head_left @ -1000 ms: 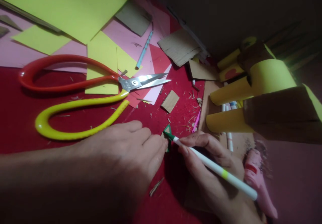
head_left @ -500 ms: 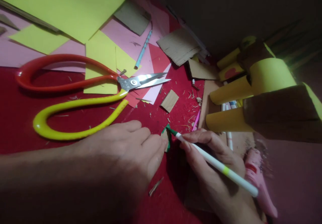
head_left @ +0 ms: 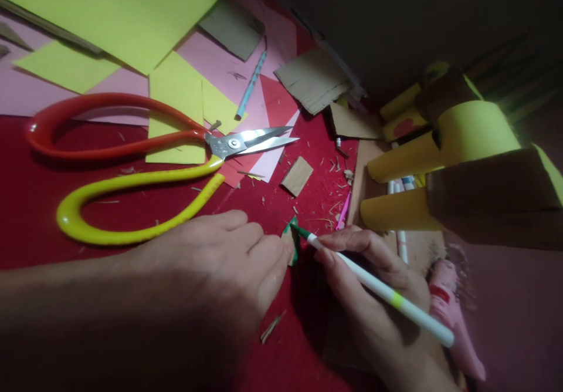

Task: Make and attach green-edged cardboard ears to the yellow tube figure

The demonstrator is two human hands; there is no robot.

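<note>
My right hand (head_left: 373,298) is closed around a white felt-tip pen (head_left: 369,280) with a green tip and a yellow-green band. Its tip touches a small cardboard piece (head_left: 289,242), whose edges are coloured green. My left hand (head_left: 237,263) lies curled on the red surface, its fingertips hidden beneath, pressing the piece's left side. Just beyond that hand lie big scissors (head_left: 234,144) with one red and one yellow handle, their blades slightly apart. A small cardboard rectangle (head_left: 297,176) rests above the green-edged piece.
Yellow paper sheets (head_left: 118,10) and cardboard scraps (head_left: 313,80) cover the back. A blue patterned pencil (head_left: 251,85) lies among them. To the right stand yellow paper tubes with brown parts (head_left: 477,134); a pink glue gun (head_left: 455,321) lies beside my right hand.
Almost nothing differs. The pen's back end has shifted very slightly right and down, while its tip stays on the cardboard piece. My left hand keeps its place.
</note>
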